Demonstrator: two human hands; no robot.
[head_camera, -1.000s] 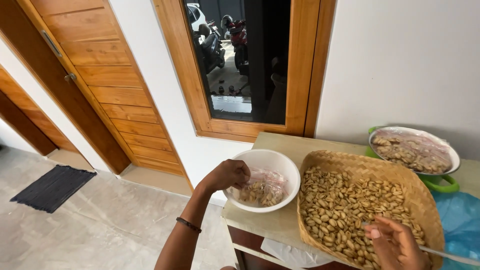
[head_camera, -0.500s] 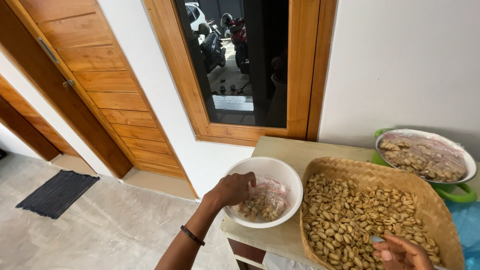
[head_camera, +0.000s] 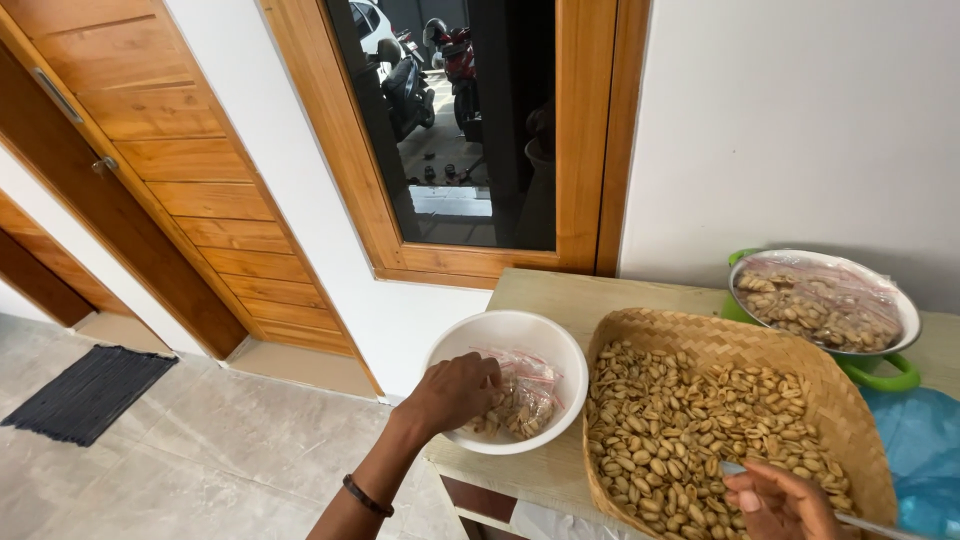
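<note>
My left hand (head_camera: 455, 392) reaches into a white bowl (head_camera: 500, 338) and closes on a clear plastic bag of peanuts (head_camera: 522, 402) lying inside it. To the right sits a woven basket tray (head_camera: 800, 375) heaped with peanuts (head_camera: 680, 440). At the bottom edge, over the tray's near side, my right hand (head_camera: 780, 505) grips a thin metal utensil (head_camera: 860, 520); the hand is partly cut off by the frame.
A white bowl (head_camera: 905, 310) of bagged peanuts rests on a green container (head_camera: 880, 370) at the back right. A blue plastic bag (head_camera: 920, 450) lies at the right. The light wooden table (head_camera: 570, 295) stands against a white wall under a wood-framed window. A dark mat (head_camera: 85, 392) lies on the tiled floor.
The view has shifted down and to the right, closer to the table. My left hand stays in the white bowl on the bag. My right hand has slid toward the tray's near edge.
</note>
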